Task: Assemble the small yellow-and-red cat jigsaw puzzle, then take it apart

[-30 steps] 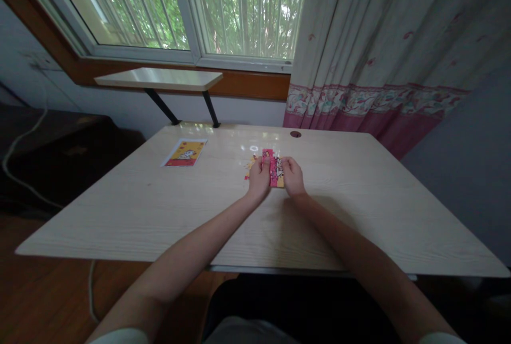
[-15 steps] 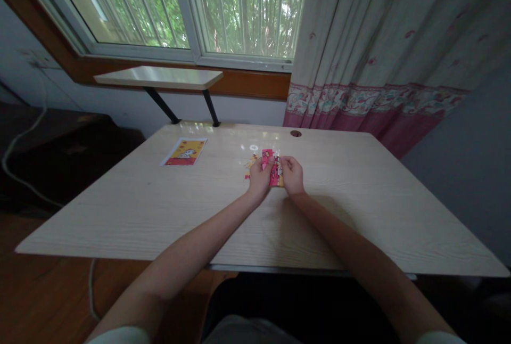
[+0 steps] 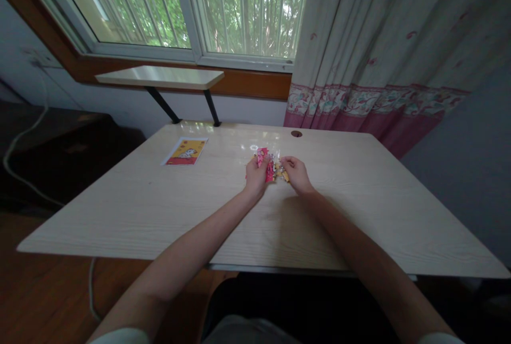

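My left hand (image 3: 256,174) is closed, its thumb pressing on a pink and red section of jigsaw puzzle (image 3: 270,171). Just to its right, my right hand (image 3: 297,172) is closed in a pinch on a small yellow puzzle section (image 3: 285,174) with jagged edges. The two sections are tilted apart, though they may still touch where small patterned bits lie between them. More yellow bits show behind my left hand, mostly hidden by it. How the pieces interlock is too small to make out.
On the left of the pale wooden desk (image 3: 120,211) lies a picture card (image 3: 186,152) with a white cartoon animal on yellow and red. A raised shelf (image 3: 159,76) stands at the back left. A round cable hole (image 3: 296,133) sits near the back edge, by the curtain (image 3: 359,67).
The puzzle sections, held side by side before, have tilted and come apart in the middle. My left hand has shifted slightly left, my right hand slightly right.
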`<state>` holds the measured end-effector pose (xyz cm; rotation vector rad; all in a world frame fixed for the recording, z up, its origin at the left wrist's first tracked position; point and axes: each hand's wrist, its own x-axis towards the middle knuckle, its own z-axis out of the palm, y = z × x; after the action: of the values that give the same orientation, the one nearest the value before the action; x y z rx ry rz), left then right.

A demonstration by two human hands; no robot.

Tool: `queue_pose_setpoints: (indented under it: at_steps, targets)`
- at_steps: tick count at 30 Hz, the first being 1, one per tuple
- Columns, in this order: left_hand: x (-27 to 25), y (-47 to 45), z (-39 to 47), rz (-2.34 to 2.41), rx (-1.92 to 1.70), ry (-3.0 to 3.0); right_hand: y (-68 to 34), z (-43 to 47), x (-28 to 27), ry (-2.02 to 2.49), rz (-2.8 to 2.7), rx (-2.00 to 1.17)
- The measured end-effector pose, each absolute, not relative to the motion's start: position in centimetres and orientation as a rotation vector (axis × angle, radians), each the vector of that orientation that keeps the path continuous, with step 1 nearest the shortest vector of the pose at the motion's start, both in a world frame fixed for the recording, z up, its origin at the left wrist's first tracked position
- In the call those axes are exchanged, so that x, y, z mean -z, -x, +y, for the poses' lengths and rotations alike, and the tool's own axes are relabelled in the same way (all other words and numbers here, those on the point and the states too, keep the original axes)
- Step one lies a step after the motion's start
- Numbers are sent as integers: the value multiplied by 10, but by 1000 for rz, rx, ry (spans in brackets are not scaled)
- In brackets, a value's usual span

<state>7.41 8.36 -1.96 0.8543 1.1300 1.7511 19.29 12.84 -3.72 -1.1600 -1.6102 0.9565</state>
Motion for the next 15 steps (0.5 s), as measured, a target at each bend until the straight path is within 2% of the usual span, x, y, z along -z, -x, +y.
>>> queue_pose_setpoints:
  at_steps: [11, 15]
  targets:
    - [29, -69, 90, 1175, -1769, -943, -199, 118, 24, 1076, -1802, -813]
    - [30, -68, 90, 1212, -1747, -944, -199, 114, 18, 1071, -1707, -949]
